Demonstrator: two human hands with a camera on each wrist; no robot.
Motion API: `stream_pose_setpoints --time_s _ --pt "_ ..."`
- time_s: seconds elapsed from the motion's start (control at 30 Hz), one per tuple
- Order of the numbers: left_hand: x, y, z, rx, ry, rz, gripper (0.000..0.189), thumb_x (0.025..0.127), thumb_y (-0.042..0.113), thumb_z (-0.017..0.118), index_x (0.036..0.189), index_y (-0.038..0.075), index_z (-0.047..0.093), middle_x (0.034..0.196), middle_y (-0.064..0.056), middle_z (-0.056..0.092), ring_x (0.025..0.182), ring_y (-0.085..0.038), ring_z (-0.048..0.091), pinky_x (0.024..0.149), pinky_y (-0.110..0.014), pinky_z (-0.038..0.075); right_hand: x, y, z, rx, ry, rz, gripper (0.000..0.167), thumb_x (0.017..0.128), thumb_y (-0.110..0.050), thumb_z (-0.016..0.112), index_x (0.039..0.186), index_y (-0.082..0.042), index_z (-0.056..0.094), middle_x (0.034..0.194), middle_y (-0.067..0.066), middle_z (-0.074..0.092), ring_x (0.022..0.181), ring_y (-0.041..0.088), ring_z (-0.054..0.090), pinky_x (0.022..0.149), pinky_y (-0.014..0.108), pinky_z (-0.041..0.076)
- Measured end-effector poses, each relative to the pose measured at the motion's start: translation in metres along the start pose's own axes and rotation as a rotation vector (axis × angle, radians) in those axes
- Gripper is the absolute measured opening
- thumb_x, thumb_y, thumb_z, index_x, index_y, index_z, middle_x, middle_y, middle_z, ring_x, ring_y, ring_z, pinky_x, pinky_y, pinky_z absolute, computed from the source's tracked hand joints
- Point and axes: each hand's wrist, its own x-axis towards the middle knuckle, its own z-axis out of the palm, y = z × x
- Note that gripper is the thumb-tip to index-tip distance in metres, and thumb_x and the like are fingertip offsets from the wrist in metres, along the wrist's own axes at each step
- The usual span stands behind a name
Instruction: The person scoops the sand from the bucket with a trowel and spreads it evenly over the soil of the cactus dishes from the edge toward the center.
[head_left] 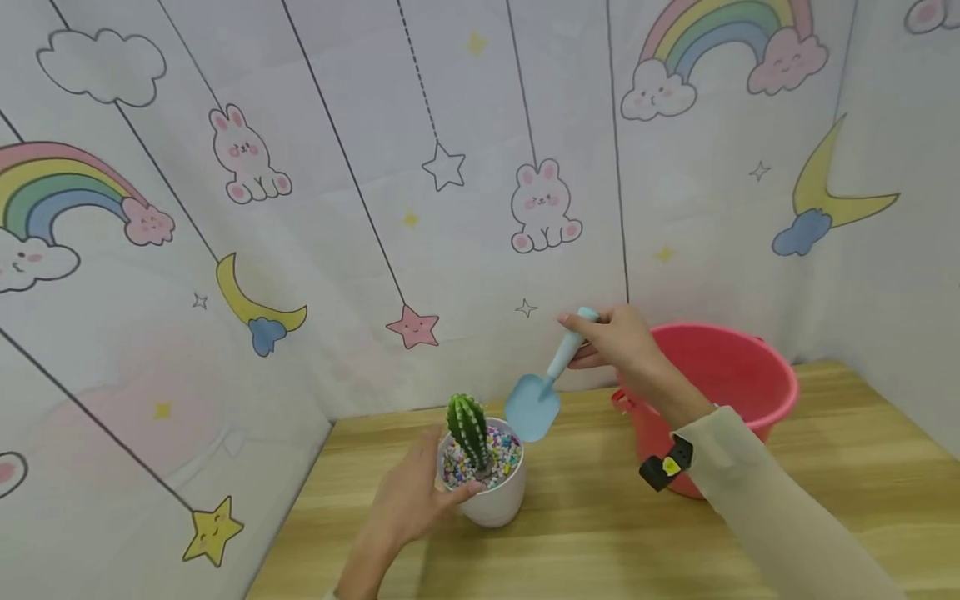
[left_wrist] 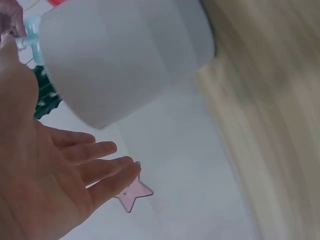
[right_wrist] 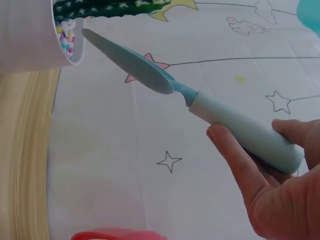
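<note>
Table [head_left: 585, 533]: we see light wood grain.
Bucket [head_left: 738, 362]: we find it pinkish red, standing upright on the right of the table.
Backdrop [head_left: 352, 250]: we see whitish sheeting behind.
Rainbows [head_left: 67, 171]: we count two, ending in clouds.
Rabbits [head_left: 545, 212]: we spot two, seated.
Star [head_left: 414, 327]: pink, we note, and smiling.

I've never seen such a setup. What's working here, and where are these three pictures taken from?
No machine: just a person working bare-handed. The wide picture is taken from the head, the other two from the left and right wrists. On the wooden table stand a red bucket and a white pot with a cactus among colourful pebbles. The right hand holds a light-blue shovel by its handle; the left hand is beside the pot, fingers extended.
</note>
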Motion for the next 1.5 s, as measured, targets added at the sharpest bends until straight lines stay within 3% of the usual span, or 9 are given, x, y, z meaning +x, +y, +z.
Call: stream_pose_setpoints --time_s 0.13,0.23,0.4,0.47,0.53,0.67,0.9,1.27,1.5 --pt "-0.003 0.003 -0.016 -0.048 0.069 -0.055 0.099 0.088 0.063 0.076 0.158 0.005 0.039 0.147 -0.022 0.063 0.129 -0.042 0.066 0.101 -0.06 0.057 -0.003 -0.004 -0.012 0.003 -0.007 -0.001 0.051 0.101 -0.041 0.071 0.113 0.008 0.065 0.09 0.009 0.08 0.086 0.022 0.082 0.084 0.036 0.066" --pt "-0.005 0.012 -0.031 -0.085 0.188 -0.041 0.08 0.092 0.053 0.077 0.151 0.006 0.049 0.139 -0.017 0.069 0.119 -0.036 0.071 0.094 -0.055 0.06 -0.005 -0.007 -0.023 0.04 -0.015 -0.016 0.057 0.099 -0.043 0.073 0.116 0.01 0.063 0.086 0.003 0.079 0.085 0.02 0.082 0.085 0.035 0.066" --pt "-0.005 0.039 -0.054 -0.134 0.511 0.164 0.035 0.097 0.028 0.077 0.12 0.004 0.064 0.109 -0.012 0.073 0.1 -0.024 0.07 0.083 -0.041 0.062 -0.009 -0.009 -0.045 0.106 -0.014 -0.013 0.062 0.098 -0.045 0.073 0.127 0.009 0.06 0.085 -0.004 0.079 0.085 0.017 0.082 0.085 0.035 0.065" --pt "-0.003 0.052 -0.061 -0.139 0.588 0.258 0.023 0.097 0.019 0.077 0.112 0.005 0.066 0.104 -0.01 0.071 0.096 -0.021 0.067 0.08 -0.036 0.061 -0.009 -0.01 -0.054 0.121 -0.002 -0.012 0.06 0.099 -0.045 0.072 0.128 0.006 0.06 0.086 -0.006 0.079 0.085 0.015 0.082 0.084 0.034 0.066" --pt "-0.001 0.066 -0.066 -0.148 0.608 0.333 0.017 0.096 0.016 0.076 0.108 0.006 0.068 0.103 -0.008 0.07 0.096 -0.019 0.064 0.078 -0.033 0.06 -0.009 -0.01 -0.063 0.128 0.011 -0.015 0.057 0.098 -0.046 0.073 0.127 0.002 0.062 0.086 -0.007 0.079 0.085 0.014 0.082 0.083 0.031 0.066" --pt "0.006 0.093 -0.071 -0.156 0.541 0.418 0.017 0.097 0.018 0.075 0.11 0.007 0.07 0.113 -0.008 0.07 0.106 -0.021 0.067 0.086 -0.036 0.061 -0.012 -0.012 -0.084 0.118 0.047 -0.032 0.046 0.097 -0.048 0.073 0.117 -0.006 0.067 0.085 -0.008 0.079 0.083 0.012 0.081 0.08 0.026 0.066" --pt "0.023 0.127 -0.062 -0.09 0.357 0.432 0.044 0.101 0.036 0.07 0.133 0.007 0.067 0.14 -0.011 0.066 0.133 -0.027 0.064 0.104 -0.043 0.06 -0.018 -0.012 -0.121 0.145 0.112 -0.058 0.024 0.096 -0.045 0.074 0.097 -0.021 0.074 0.083 -0.008 0.08 0.08 0.013 0.082 0.075 0.029 0.066" --pt "0.054 0.162 -0.043 0.024 0.108 0.425 0.087 0.096 0.071 0.059 0.157 0.01 0.045 0.163 -0.015 0.047 0.149 -0.034 0.051 0.112 -0.051 0.055 -0.017 -0.012 -0.162 -0.002 0.178 -0.096 0.017 0.1 -0.045 0.07 0.089 -0.032 0.075 0.08 -0.014 0.079 0.077 0.008 0.081 0.072 0.025 0.066" --pt "0.078 0.179 -0.024 0.177 0.023 0.431 0.109 0.087 0.088 0.052 0.16 0.008 0.039 0.166 -0.017 0.043 0.152 -0.035 0.048 0.113 -0.047 0.054 -0.006 -0.011 -0.18 -0.13 0.21 -0.123 0.019 0.099 -0.047 0.069 0.095 -0.03 0.076 0.08 -0.018 0.077 0.076 0.004 0.079 0.071 0.024 0.065"
